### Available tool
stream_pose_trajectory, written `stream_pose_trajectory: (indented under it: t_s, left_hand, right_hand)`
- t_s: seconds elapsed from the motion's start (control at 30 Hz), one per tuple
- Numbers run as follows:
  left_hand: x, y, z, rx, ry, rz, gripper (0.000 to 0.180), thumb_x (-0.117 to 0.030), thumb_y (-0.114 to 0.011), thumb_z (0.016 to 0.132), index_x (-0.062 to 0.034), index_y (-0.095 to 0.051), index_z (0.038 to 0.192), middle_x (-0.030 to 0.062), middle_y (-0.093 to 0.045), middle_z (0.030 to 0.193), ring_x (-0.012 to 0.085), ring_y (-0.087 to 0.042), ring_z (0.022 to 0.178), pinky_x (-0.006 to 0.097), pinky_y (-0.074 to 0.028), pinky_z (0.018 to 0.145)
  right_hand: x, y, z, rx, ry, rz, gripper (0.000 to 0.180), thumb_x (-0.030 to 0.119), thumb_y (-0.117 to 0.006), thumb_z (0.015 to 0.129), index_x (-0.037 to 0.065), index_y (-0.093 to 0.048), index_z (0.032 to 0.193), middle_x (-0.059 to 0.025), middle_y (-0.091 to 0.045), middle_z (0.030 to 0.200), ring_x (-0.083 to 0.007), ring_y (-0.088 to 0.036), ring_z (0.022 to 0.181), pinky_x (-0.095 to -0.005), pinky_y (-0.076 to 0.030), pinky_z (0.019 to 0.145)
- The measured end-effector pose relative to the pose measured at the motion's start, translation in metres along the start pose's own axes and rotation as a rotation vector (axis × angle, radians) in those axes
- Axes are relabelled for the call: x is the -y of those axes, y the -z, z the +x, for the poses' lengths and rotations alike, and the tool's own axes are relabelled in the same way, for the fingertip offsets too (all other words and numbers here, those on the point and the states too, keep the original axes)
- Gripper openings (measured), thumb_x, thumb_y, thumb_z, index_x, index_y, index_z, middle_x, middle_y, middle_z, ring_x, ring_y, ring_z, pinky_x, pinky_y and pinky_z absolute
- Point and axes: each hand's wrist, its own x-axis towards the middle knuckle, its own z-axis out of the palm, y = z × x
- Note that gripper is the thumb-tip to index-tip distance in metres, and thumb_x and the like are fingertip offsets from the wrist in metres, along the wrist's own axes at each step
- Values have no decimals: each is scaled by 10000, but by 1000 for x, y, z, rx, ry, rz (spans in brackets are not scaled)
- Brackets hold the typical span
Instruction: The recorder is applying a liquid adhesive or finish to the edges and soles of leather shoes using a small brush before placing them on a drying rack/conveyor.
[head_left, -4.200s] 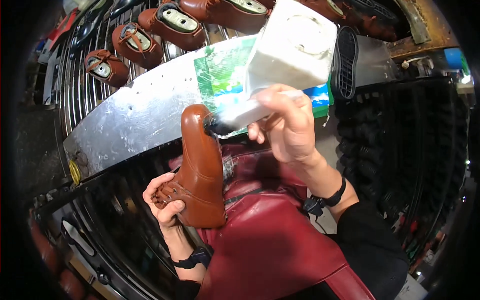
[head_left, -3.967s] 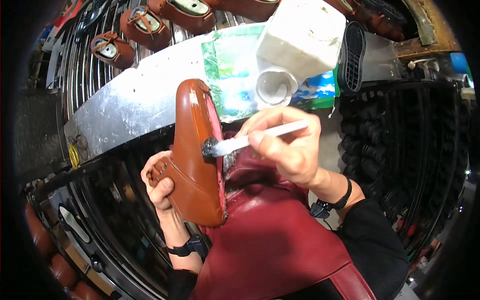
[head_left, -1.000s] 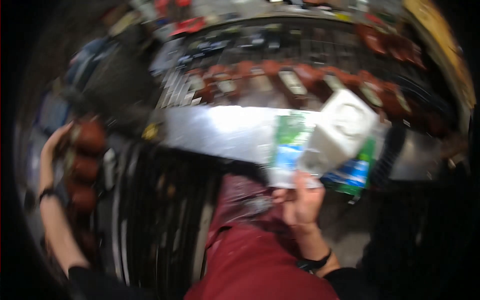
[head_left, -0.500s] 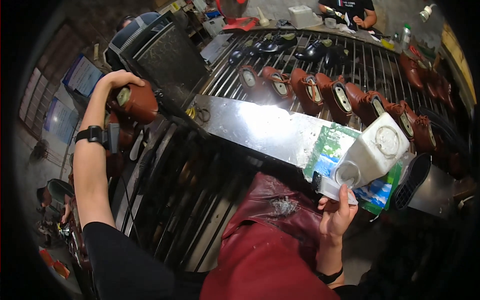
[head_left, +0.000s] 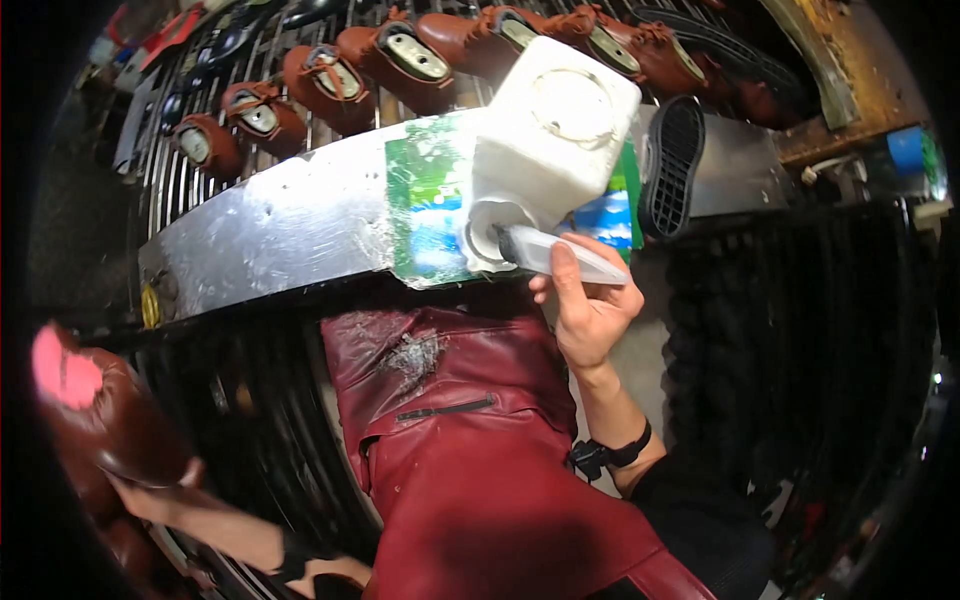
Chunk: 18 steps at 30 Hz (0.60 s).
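My right hand [head_left: 598, 310] pinches the flat, pale handle of a brush [head_left: 580, 262] between thumb and fingers. Its dark bristles sit at the mouth of a whitish cup [head_left: 475, 240], which adjoins a white plastic jug [head_left: 555, 130] on the bench. At the lower left, my left hand [head_left: 150, 500] grips a brown leather shoe [head_left: 135, 425] from below, slightly blurred. A pink patch shows at one end of that shoe, and most of my left fingers are hidden behind it.
Brown lace-up shoes [head_left: 405, 65] stand in a row on a metal-bar rack behind the metal bench [head_left: 270, 210]. A black shoe sole [head_left: 672, 165] lies right of the jug, and a green-and-blue sheet [head_left: 425, 175] lies under it. Yellow-handled scissors [head_left: 150, 305] rest at the bench's left end.
My view has turned right and down. My left hand, earlier up at the left on a brown shoe, is now low with a shoe. The brush has moved into the cup's mouth.
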Motion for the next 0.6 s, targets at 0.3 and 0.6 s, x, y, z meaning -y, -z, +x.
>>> stream_pose_trajectory:
  t_s: [0.3,0.6]
  left_hand:
    - [-66,-175,-121,-222,-472,-70,348,-179,-665,1004,-22,-585,1305,209,-670,1344,330,-674,1210,400,-542,1039]
    - [59,-190,-175,-78,-579,220,316,-136,-658,999,-83,-511,1273,233,-639,1391,414,-597,1297,491,-496,1077]
  right_hand:
    - [-33,-6,0,99,144,-422,130,46,-780,937,-57,-721,991,-161,-727,818,-211,-691,654,-334,-532,603]
    - [8,-41,-7,160,-655,360,214,171,-672,1045,-40,-664,1079,-155,-736,875,-205,-710,641,-310,-565,503]
